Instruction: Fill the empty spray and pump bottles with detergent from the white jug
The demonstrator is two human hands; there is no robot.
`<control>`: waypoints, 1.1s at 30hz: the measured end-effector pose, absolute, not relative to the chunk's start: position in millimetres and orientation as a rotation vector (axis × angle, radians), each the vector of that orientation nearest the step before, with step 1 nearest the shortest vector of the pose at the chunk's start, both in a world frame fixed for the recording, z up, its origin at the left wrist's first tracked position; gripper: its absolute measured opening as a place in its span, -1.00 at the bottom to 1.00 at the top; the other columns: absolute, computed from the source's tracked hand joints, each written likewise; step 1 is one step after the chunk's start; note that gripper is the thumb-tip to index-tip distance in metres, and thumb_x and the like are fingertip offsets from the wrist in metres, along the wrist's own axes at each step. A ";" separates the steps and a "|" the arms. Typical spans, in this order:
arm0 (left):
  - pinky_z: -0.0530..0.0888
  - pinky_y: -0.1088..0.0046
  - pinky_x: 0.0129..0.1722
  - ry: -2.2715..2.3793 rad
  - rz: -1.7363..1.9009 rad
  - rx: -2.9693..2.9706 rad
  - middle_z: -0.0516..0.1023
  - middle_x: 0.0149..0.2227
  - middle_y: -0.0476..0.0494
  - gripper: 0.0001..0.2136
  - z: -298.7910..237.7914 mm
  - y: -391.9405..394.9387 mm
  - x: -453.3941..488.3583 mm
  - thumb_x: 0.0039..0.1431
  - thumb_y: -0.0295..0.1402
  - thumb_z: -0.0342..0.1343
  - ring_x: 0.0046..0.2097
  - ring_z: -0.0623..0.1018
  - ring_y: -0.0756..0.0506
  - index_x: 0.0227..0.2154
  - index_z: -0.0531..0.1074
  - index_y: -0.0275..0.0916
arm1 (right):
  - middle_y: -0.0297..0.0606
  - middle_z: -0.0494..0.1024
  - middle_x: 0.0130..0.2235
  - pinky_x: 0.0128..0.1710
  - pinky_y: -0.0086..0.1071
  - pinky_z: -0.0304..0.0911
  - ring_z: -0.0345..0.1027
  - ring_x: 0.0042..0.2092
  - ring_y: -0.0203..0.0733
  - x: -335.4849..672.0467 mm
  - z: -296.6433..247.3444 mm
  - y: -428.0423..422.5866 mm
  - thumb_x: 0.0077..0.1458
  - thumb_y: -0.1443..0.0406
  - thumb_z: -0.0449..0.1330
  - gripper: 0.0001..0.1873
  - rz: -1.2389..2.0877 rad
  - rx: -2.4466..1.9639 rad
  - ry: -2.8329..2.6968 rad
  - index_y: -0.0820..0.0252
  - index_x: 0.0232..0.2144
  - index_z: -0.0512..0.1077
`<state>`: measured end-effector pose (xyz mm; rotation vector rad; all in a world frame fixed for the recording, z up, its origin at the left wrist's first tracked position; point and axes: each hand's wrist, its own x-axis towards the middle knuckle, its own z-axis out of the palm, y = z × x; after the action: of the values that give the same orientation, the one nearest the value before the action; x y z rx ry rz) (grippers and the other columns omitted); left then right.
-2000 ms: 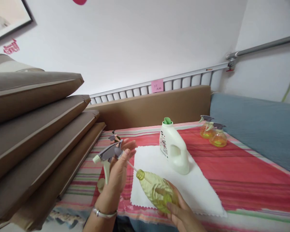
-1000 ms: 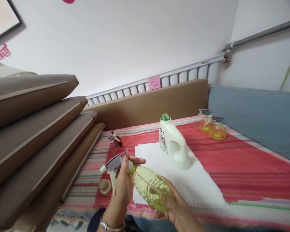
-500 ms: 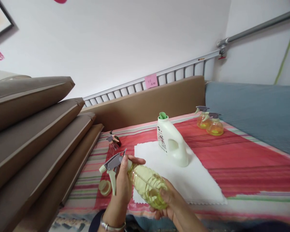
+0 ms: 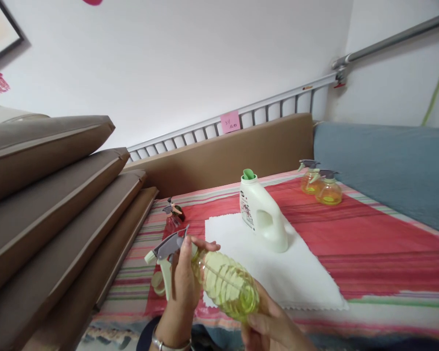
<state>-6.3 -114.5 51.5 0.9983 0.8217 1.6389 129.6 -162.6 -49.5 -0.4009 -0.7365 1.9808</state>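
My left hand [image 4: 185, 285] is closed round the neck of a yellow-green spray bottle [image 4: 225, 287], just behind its grey and pale green trigger head [image 4: 163, 253]. The head sits on the bottle's neck. My right hand [image 4: 274, 326] is wrapped under the bottle's round base at the lower edge of the view. The bottle lies tilted, head to the left, above the front of a white cloth [image 4: 278, 263] on a red striped cover [image 4: 369, 248].
A white detergent jug [image 4: 261, 217] with a green cap stands on the cloth. Two orange spray bottles [image 4: 322, 187] stand at the far right, a small pink one [image 4: 172, 214] behind my left hand. A pale cap [image 4: 157, 282] lies on the cover. Stacked brown cushions [image 4: 58, 195] fill the left.
Two seconds ago the trigger head was off the bottle with its tube half in; now it sits on the neck. The bottle has dropped slightly toward me.
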 end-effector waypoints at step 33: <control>0.44 0.33 -0.35 0.909 1.652 0.952 0.51 -0.58 -0.11 -0.70 47.7 -128.5 -10.3 0.07 -0.12 0.02 -0.44 0.54 -0.14 -0.54 0.35 -0.28 | -0.01 0.57 -0.35 -0.65 -0.66 0.18 0.34 -0.60 -0.44 114.5 -58.5 -164.1 -0.07 -0.22 0.01 -0.19 2.373 -0.293 -0.506 0.38 -0.09 0.37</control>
<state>-10.3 -128.5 47.7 0.9517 0.9093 1.6523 114.5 -164.1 -58.5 -0.2929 -0.5062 2.3726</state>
